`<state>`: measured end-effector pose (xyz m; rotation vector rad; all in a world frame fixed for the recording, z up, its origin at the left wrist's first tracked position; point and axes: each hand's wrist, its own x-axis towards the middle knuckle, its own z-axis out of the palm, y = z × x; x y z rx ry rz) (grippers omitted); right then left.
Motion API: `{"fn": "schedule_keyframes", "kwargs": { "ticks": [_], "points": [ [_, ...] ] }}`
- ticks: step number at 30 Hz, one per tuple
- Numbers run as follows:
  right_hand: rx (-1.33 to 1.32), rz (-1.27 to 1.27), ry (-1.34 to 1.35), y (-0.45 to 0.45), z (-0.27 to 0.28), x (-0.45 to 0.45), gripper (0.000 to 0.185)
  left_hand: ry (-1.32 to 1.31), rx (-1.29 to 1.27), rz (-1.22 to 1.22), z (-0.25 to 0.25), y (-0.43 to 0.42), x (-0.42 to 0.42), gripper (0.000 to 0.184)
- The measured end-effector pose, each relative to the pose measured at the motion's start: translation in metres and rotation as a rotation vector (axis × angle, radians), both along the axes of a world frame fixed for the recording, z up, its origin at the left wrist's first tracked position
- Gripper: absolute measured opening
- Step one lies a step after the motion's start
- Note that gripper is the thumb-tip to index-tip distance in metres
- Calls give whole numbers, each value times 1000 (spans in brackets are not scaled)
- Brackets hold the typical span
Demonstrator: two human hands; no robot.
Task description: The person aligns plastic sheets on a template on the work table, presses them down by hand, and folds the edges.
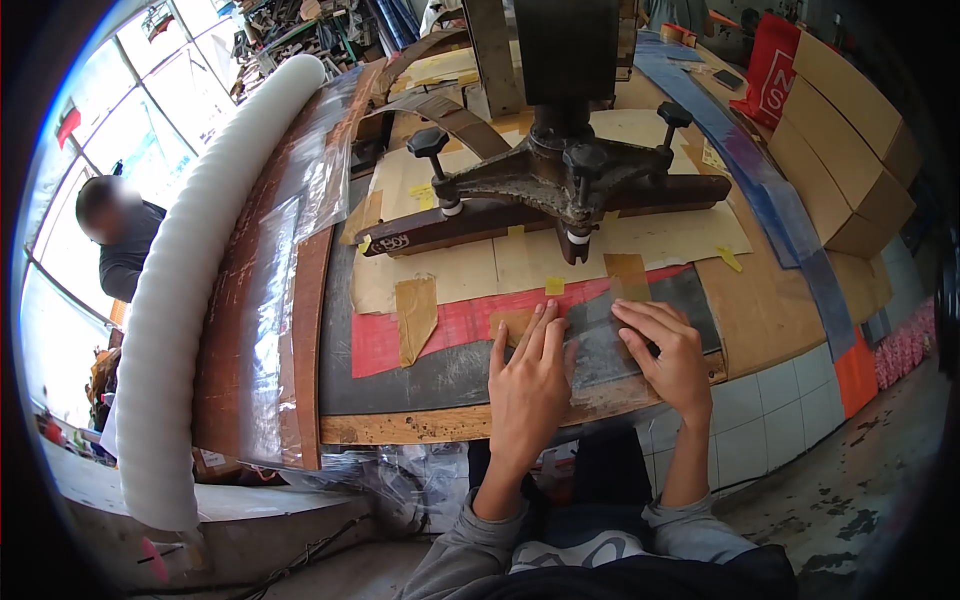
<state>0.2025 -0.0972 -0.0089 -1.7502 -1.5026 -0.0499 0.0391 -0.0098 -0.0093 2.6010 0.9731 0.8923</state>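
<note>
In the lower centre of the frame, the left hand lies over the near part of the bench, its grip open and fairly flat, fingers straight, their tips by a short piece of brown tape; it has hold of nothing that shows. Just right of centre, the right hand has bent fingers, with its fingertips at the top of a clear plastic sheet; whether that grip pinches the film or only presses it, I cannot tell. The clear plastic sheet lies between the hands, over a dark mat and near a red sheet.

A longer brown tape strip crosses the red sheet left of the hands, and a yellow tape tab sits just above the left fingertips. Above, in the upper centre, a three-armed metal bracket stands over a dark bar on pale sheeting. A white foam roll runs down the left; cardboard boxes stand at upper right.
</note>
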Motion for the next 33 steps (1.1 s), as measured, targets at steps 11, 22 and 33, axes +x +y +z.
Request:
{"fn": "schedule_keyframes", "kwargs": {
  "ticks": [11, 22, 33],
  "points": [
    [-11, 14, 32, -1, 2, 0, 26, -6, -4, -2, -2, 1, -1, 23],
    [67, 38, 378, -4, 5, 6, 26, -96, -52, -36, 1, -2, -4, 25],
    [78, 64, 416, -4, 2, 12, 24, -221, -175, -131, 9, -6, -7, 28]
  ]
}}
